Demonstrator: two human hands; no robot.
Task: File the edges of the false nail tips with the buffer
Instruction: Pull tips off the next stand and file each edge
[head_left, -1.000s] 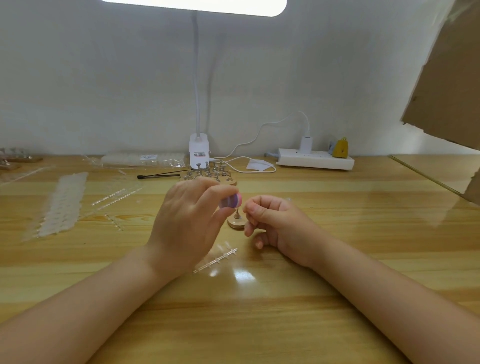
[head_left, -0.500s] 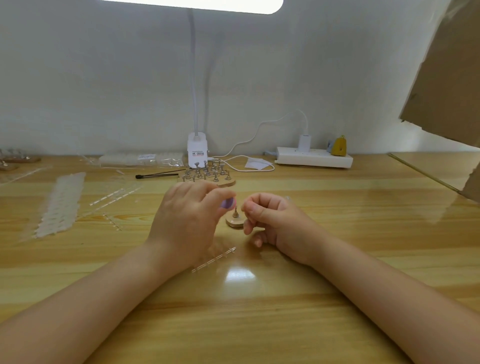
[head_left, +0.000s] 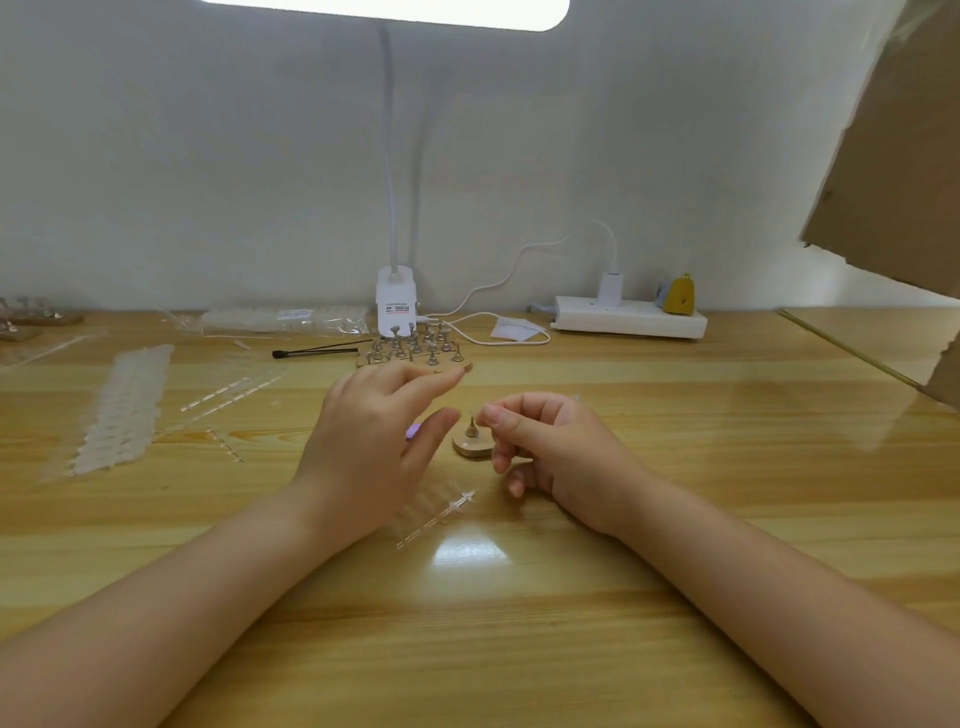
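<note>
My left hand (head_left: 371, 441) hovers over the wooden table (head_left: 519, 623) with index finger and thumb straightened and spread apart. A sliver of the purple buffer (head_left: 413, 430) shows under it, between thumb and palm; I cannot tell whether the hand touches it. My right hand (head_left: 545, 447) is curled, thumb and index pinching something tiny and clear, a false nail tip (head_left: 482, 415), hardly visible. The pinch sits just right of the metal peg on a small round wooden stand (head_left: 470, 444), which stands between both hands.
A clear strip of nail tips (head_left: 436, 514) lies near my left wrist. More tip strips (head_left: 122, 410) lie at left. Behind the hands are a board of several metal stands (head_left: 410, 351), a black brush (head_left: 317, 352), the lamp base (head_left: 396, 301) and a power strip (head_left: 628, 318). Cardboard (head_left: 893, 156) hangs at right.
My left thumb and index, which pinched the purple buffer near my right fingertips, have spread and straightened; the buffer now shows lower, under the hand. My right hand has barely moved.
</note>
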